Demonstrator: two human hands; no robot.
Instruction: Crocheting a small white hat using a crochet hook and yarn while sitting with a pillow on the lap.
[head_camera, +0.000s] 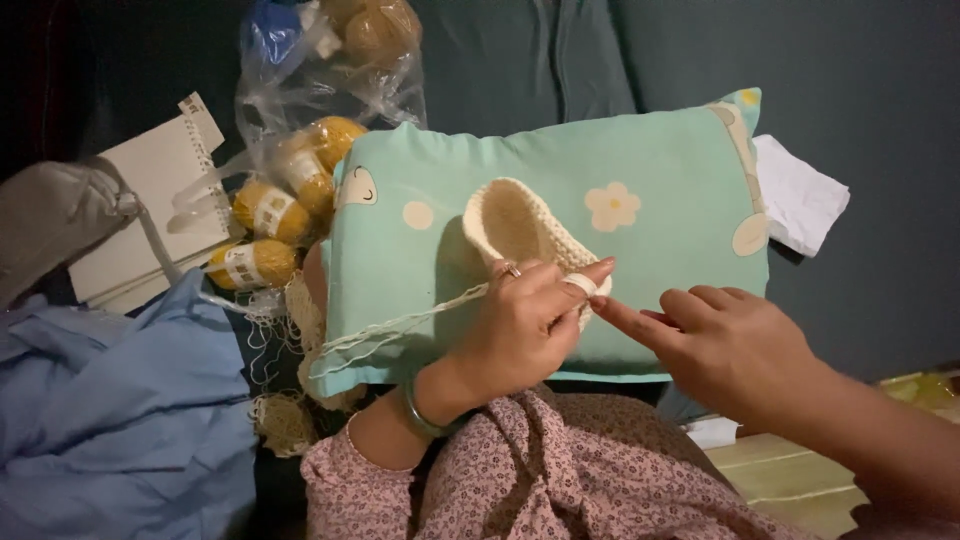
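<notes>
A cream crocheted cup-shaped piece rests on a mint green pillow printed with flowers. My left hand pinches the near edge of the piece, with cream yarn running over its fingers and off to the left. A ring and a green bangle show on that hand and wrist. My right hand is just to the right, its fingertips meeting the left hand's at the edge of the piece. A thin pink stick, probably a crochet hook, shows between its fingers.
A clear plastic bag with several yellow yarn balls lies at the left. Beside it are a spiral notebook, a grey cloth and a blue cloth. White paper sticks out past the pillow's right end. A dark sofa lies behind.
</notes>
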